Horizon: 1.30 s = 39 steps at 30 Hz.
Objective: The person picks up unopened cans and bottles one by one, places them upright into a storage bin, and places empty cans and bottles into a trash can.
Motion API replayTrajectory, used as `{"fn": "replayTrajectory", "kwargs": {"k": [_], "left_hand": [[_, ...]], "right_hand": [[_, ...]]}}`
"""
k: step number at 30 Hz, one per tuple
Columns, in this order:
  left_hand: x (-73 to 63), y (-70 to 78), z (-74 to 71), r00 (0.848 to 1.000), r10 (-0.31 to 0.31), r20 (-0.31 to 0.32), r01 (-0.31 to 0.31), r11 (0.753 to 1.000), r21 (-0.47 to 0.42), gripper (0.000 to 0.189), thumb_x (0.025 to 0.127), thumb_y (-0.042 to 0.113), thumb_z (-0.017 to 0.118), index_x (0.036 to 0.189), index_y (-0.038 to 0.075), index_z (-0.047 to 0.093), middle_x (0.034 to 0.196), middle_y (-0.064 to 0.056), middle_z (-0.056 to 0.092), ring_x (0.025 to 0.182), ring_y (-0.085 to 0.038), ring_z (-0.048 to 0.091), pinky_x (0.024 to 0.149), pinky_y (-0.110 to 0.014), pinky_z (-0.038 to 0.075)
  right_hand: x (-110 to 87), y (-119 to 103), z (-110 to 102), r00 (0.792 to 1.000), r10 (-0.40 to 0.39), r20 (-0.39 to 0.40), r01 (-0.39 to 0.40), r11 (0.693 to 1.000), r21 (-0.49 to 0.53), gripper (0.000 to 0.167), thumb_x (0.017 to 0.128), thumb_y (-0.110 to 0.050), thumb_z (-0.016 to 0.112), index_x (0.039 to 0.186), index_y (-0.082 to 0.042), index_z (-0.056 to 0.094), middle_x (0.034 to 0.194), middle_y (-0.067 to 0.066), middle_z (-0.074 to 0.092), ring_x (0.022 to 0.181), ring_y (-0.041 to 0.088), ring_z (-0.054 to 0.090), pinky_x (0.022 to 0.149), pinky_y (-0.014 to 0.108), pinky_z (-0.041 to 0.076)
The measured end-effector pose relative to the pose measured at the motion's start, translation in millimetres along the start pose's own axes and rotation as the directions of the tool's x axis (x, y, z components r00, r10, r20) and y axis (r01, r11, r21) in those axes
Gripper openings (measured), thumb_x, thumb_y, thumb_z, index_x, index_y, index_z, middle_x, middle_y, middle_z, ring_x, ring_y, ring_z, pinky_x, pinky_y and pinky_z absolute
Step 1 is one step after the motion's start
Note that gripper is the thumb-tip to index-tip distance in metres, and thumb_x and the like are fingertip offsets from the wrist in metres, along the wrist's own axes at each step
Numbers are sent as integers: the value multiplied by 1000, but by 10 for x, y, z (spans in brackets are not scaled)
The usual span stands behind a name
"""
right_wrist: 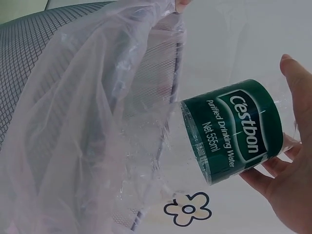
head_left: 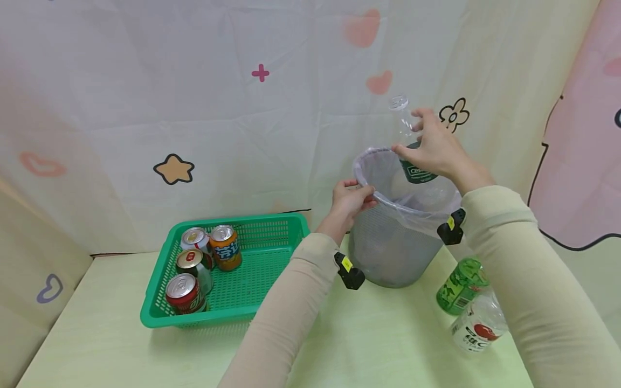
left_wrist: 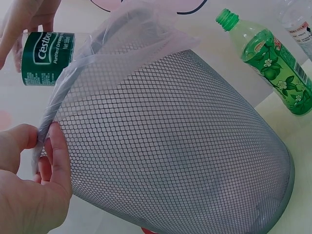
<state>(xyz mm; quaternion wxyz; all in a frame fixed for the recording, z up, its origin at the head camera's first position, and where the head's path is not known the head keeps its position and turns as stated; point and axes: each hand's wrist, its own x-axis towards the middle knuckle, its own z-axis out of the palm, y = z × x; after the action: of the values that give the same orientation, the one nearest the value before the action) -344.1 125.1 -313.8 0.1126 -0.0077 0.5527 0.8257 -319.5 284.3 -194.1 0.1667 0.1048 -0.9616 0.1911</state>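
In the head view my left hand point(head_left: 350, 202) pinches the near-left rim of a grey mesh trash bin point(head_left: 388, 253), thumb outside. A thin translucent liner bag point(right_wrist: 92, 107) folds over that rim. My right hand point(head_left: 434, 145) holds a clear plastic water bottle point(head_left: 418, 171) with a green Cestbon label over the bin's mouth. The bottle tilts, neck up and base down toward the opening. In the right wrist view thumb and fingers lie on opposite sides of the bottle, beyond its label.
A green plastic basket point(head_left: 252, 310) at left holds several drink cans point(head_left: 194, 269). Right of the bin stand a green drink bottle point(head_left: 461, 285) and a clear bottle with a red-fruit label point(head_left: 480, 326), near my right sleeve. A patterned curtain point(head_left: 242, 134) hangs behind.
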Motion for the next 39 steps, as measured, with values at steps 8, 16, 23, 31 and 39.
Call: {"fn": "replayTrajectory", "kwargs": {"k": [8,16,23,31,39], "left_hand": [[5,-4,-1,1000,-4,-2,4,1000,3,38,80,-2,64,110,9,43,83,-7,57,64,-14,61,64,-25,56],[-3,9,15,1000,3,-1,-3,1000,-6,38,80,-3,63,110,9,42,82,-8,58,63,-14,61,64,-27,56],[0,23,21,1000,9,-9,-9,1000,-1,38,80,-4,63,110,7,43,83,-7,58,65,-14,61,65,-25,56],[-5,28,12,1000,7,-14,-7,1000,6,38,80,-3,63,110,8,43,82,-7,57,65,-15,61,64,-26,56],[-9,13,10,1000,-4,-8,4,1000,13,39,80,-1,64,110,9,43,83,-7,57,64,-14,61,65,-26,56]], "right_hand": [[-25,3,44,1000,-8,19,8,1000,19,82,84,-43,60,143,-8,14,129,23,45,107,38,52,87,54,42],[-40,-6,28,998,-18,62,17,1000,20,83,85,-42,60,144,-9,11,128,25,46,110,41,51,85,55,43],[-29,-19,17,997,-31,68,30,999,16,83,86,-42,59,146,-11,12,133,22,44,116,41,47,90,55,40],[-45,9,6,990,-91,112,95,995,-31,79,88,-42,56,147,-9,15,143,22,33,127,40,35,100,57,30],[-96,13,8,984,-118,130,129,989,-76,74,89,-41,54,146,-8,20,140,22,37,126,39,35,100,57,30]]}}
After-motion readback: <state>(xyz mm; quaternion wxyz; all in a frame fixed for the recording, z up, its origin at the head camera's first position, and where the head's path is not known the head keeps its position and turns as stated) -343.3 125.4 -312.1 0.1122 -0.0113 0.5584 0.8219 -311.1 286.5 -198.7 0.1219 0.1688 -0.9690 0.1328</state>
